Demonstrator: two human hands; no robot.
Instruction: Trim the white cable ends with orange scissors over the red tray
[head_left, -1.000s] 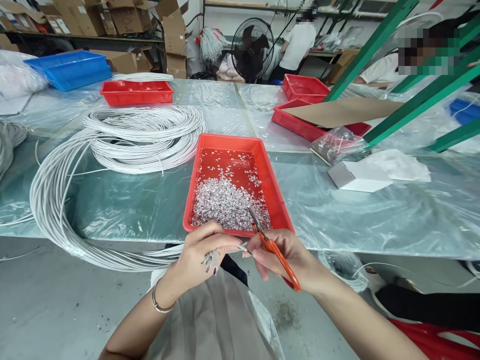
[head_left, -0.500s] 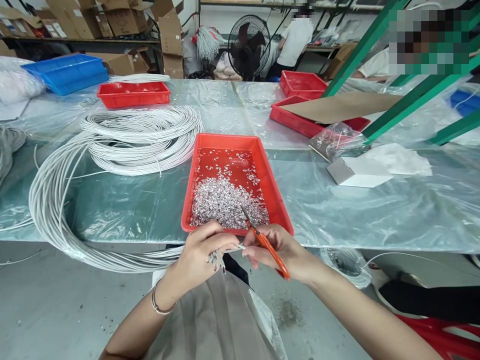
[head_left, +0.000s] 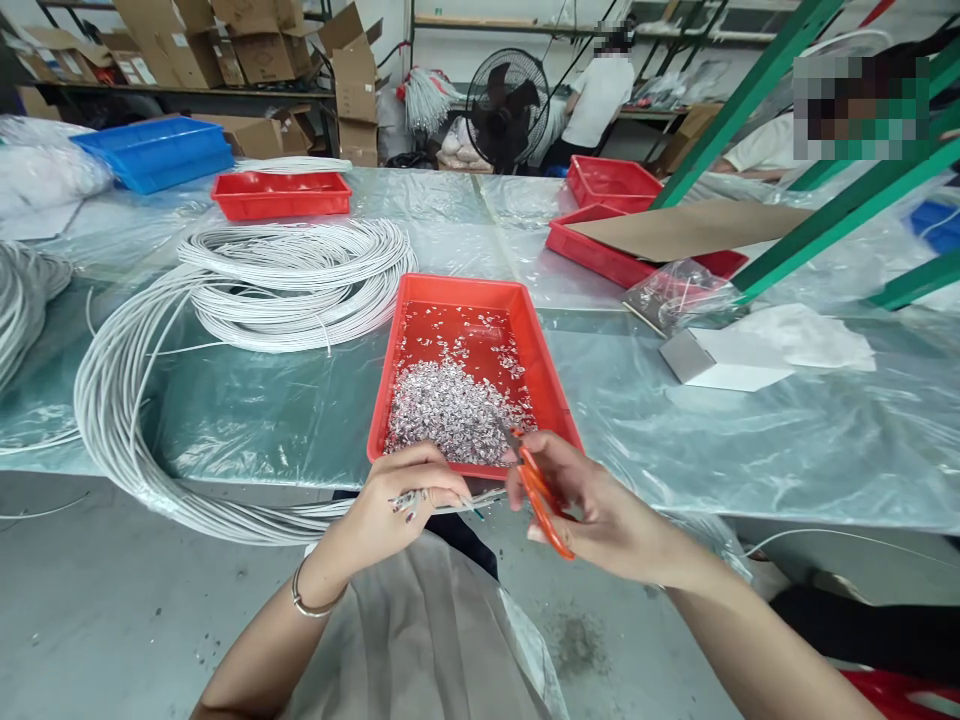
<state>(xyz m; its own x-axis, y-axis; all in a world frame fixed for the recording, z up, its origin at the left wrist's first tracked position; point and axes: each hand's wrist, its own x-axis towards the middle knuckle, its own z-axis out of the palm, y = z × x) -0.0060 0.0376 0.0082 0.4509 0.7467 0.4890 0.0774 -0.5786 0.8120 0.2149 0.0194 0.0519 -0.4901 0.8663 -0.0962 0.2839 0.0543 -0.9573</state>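
My left hand is closed round the ends of a bundle of white cables, just in front of the table edge. Short stripped tips with coloured wires poke out between its fingers, and some ends stick out to the right. My right hand grips orange-handled scissors, whose dark blades point up and left over the near rim of a red tray. In the tray lies a heap of small shiny silvery bits. A gap separates the scissors from the cable ends.
Coiled white cable lies left of the tray on the plastic-covered table. Red bins, a blue bin and a white box stand around. Green metal bars slant at right. Two people are beyond, near a fan.
My right hand has drawn away from the cable end it was touching and now holds the scissors further right. The left hand keeps the bundle. The view has shifted slightly.
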